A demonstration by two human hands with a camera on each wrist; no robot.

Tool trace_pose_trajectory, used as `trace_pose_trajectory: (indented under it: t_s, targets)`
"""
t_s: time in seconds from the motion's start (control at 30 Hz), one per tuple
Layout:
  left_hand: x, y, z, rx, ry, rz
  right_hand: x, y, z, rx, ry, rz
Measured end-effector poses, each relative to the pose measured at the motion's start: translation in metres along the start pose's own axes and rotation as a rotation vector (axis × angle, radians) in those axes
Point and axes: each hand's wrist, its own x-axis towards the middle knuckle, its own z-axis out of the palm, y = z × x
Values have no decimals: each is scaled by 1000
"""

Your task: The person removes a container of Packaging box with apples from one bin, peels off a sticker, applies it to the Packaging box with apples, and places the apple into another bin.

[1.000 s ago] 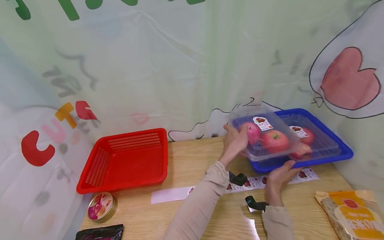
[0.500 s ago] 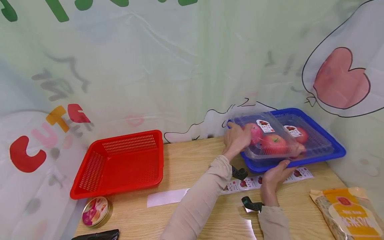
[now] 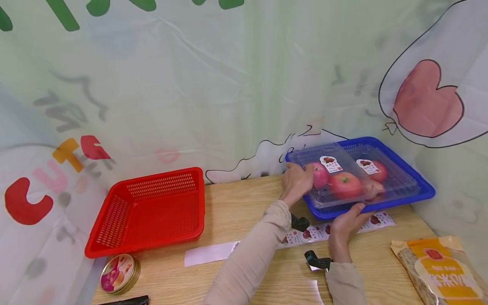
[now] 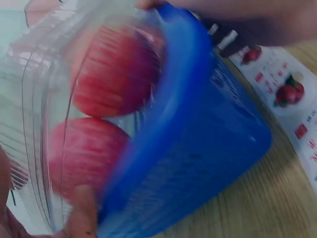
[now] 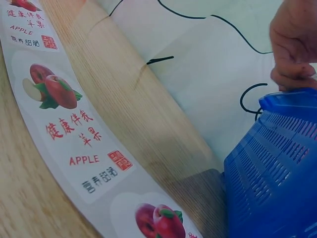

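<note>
In the head view a blue basket (image 3: 425, 192) stands at the right back of the table. Inside it sits a clear plastic fruit box (image 3: 331, 154) with red apples (image 3: 345, 185) and a white apple label (image 3: 331, 164). Its right part overlaps a second labelled clear box (image 3: 400, 180), also with fruit. My left hand (image 3: 297, 183) holds the first box by its left end, beside the basket's rim. My right hand (image 3: 345, 226) grips the basket's front rim, thumb on top; its other fingers are hidden. The right wrist view shows the left hand (image 5: 294, 47) above the basket's corner.
A strip of apple labels (image 3: 309, 235) lies along the basket's front. At left stand a red basket (image 3: 164, 220) and a round tin (image 3: 118, 273). A yellow food bag (image 3: 438, 269) lies at front right, a black packet (image 3: 133, 300) at front left. A printed curtain (image 3: 228, 93) hangs behind.
My left hand has lowered the first fruit box into the blue basket, and it now sits flatter there. The right hand has stayed at the front rim. The head view has shifted slightly.
</note>
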Motion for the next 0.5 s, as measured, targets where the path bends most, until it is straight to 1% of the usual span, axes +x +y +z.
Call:
trace_pose_trajectory:
  t_s: [0.13,0.27,0.4,0.5]
  targets:
    - [2,-7,4,0,-10,10,0,0,0,-15,0,8]
    - [4,-12,6,7,-6,7,1,1,0,-10,5,-16]
    - [4,-16,8,-4,-1,23,2,4,2,19,14,-74]
    - [4,-20,10,-18,15,36,2,5,3,37,16,-111]
